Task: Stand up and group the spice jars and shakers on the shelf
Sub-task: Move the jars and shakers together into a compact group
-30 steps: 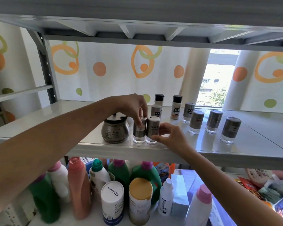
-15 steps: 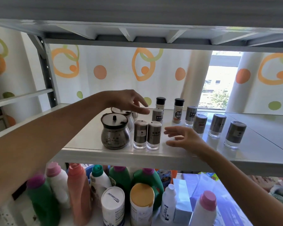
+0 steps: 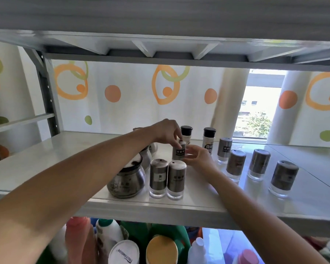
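Where both hands meet over the shelf [image 3: 46, 168], left hand [image 3: 168, 132] pinches a shaker [image 3: 179, 153] by its top; right hand [image 3: 197, 158] curls fingers round its side. Shaker upright, just behind the front pair [image 3: 158, 180], base hidden.

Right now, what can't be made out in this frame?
- Head view: small shaker, top covered by the left hand.
- Head view: rear glass jars, behind the left forearm.
- Head view: lower-shelf bottles, cut by bottom edge.
- Head view: rightmost shaker, label blurred.
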Action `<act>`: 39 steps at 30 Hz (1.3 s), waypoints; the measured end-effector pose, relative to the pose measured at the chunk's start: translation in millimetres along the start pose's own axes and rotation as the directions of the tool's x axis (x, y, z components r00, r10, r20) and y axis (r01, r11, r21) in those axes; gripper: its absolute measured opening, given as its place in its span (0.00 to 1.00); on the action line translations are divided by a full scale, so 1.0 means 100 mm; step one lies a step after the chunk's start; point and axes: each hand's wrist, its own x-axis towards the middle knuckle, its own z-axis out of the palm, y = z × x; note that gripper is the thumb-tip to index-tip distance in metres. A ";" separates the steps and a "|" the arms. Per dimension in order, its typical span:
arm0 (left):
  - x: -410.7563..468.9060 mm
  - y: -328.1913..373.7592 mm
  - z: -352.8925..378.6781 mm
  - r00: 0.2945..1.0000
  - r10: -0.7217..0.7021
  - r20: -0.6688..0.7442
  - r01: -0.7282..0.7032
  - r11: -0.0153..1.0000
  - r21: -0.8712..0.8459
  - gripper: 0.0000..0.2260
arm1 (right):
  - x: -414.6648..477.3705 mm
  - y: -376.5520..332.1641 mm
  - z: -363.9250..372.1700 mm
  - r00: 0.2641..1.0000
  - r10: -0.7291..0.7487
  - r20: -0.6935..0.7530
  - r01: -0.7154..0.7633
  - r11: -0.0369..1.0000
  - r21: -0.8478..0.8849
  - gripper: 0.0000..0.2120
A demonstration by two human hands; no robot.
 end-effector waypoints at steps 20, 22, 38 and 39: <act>-0.31 -0.15 -0.15 0.995 -0.104 0.010 0.103 0.992 0.076 0.14 | -0.04 -0.13 0.24 0.984 -0.083 0.158 0.095 0.993 -0.066 0.11; -0.36 -0.13 -0.17 0.994 -0.112 0.017 0.110 0.991 0.082 0.14 | -0.05 -0.13 0.22 0.980 -0.067 0.189 0.078 0.996 -0.049 0.11; -0.58 -0.13 -0.28 0.996 -0.074 0.044 0.069 0.992 0.107 0.12 | -0.01 -0.78 0.05 0.959 -0.116 0.259 0.164 0.971 -0.172 0.13; -0.58 -0.13 -0.28 0.997 -0.071 0.043 0.066 0.992 0.107 0.12 | -0.02 -0.80 0.06 0.960 -0.117 0.255 0.165 0.970 -0.178 0.13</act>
